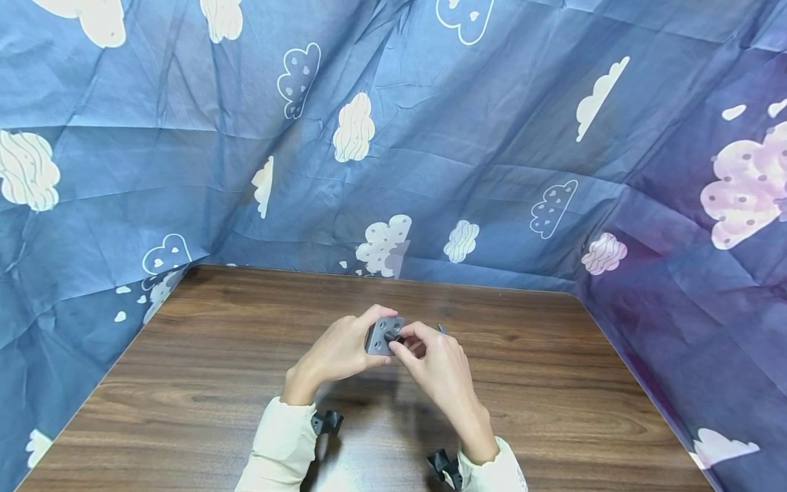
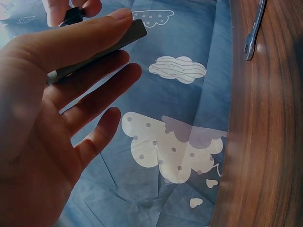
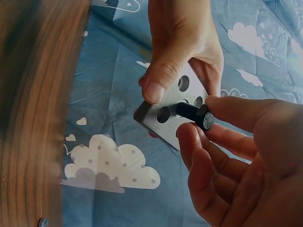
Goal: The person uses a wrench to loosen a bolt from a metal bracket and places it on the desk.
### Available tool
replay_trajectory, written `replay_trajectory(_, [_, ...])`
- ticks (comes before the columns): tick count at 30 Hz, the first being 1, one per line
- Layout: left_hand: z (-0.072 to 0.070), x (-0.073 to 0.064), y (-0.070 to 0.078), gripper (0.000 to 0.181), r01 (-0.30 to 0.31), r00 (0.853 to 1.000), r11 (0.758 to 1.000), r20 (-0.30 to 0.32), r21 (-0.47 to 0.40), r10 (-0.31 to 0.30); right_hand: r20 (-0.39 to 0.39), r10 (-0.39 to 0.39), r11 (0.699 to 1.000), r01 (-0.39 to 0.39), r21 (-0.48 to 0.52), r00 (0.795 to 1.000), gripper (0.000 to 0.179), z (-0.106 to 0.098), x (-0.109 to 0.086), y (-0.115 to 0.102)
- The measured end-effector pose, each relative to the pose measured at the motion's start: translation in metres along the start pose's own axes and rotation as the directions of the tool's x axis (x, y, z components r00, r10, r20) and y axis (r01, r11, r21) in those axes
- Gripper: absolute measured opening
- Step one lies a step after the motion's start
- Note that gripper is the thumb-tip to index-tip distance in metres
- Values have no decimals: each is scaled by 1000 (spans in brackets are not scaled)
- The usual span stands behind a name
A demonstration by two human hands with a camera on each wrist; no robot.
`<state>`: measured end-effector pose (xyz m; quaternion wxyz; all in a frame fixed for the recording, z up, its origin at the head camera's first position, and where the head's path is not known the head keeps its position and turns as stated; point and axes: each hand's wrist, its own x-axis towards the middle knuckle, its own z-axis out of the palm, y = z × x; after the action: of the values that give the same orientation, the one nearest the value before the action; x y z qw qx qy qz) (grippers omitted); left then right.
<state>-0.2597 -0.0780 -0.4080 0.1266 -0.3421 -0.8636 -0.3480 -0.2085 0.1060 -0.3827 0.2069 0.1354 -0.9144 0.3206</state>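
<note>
A grey metal plate (image 3: pixel 164 130) with several round holes is held up above the table by my left hand (image 1: pixel 340 350). The left thumb lies on one face of the plate, with the fingers behind it. A black hex bolt (image 3: pixel 190 112) stands out from the plate, its shank end at the middle hole. The thumb and fingers of my right hand (image 1: pixel 441 365) pinch the bolt around its head. In the left wrist view the plate (image 2: pixel 137 32) shows edge-on, and the bolt's head (image 2: pixel 73 17) is partly covered by the right fingers.
A wrench (image 2: pixel 254 33) lies on the brown wooden table (image 1: pixel 215 369), beyond the right hand and mostly hidden by it in the head view. Blue cloth (image 1: pixel 430 137) with cloud prints hangs behind and beside the table. Black camera mounts are strapped to both wrists.
</note>
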Motion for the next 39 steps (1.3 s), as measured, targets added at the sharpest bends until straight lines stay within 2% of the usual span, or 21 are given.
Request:
replay_trajectory(8, [0, -1, 0, 69, 5, 1000, 1000, 0, 4, -5, -5, -49, 999, 49, -17, 999, 16, 0, 0, -1])
replay_trajectory(13, [-1, -1, -1, 70, 2, 1000, 1000, 0, 2, -2, -8, -53, 998, 53, -21, 999, 18, 0, 0, -1])
replay_trajectory(20, [-1, -1, -1, 69, 4, 1000, 1000, -8, 4, -4, 24, 18, 1000, -18, 0, 1000, 22, 0, 0, -2])
replay_trajectory(25, [-1, 0, 0, 69, 6, 1000, 1000, -7, -2, -6, 13, 53, 999, -53, -5, 998, 12, 0, 0, -1])
replay_trajectory(39, [0, 0, 1, 68, 10, 1000, 1000, 0, 1, -10, -10, -17, 1000, 17, -11, 1000, 10, 0, 0, -1])
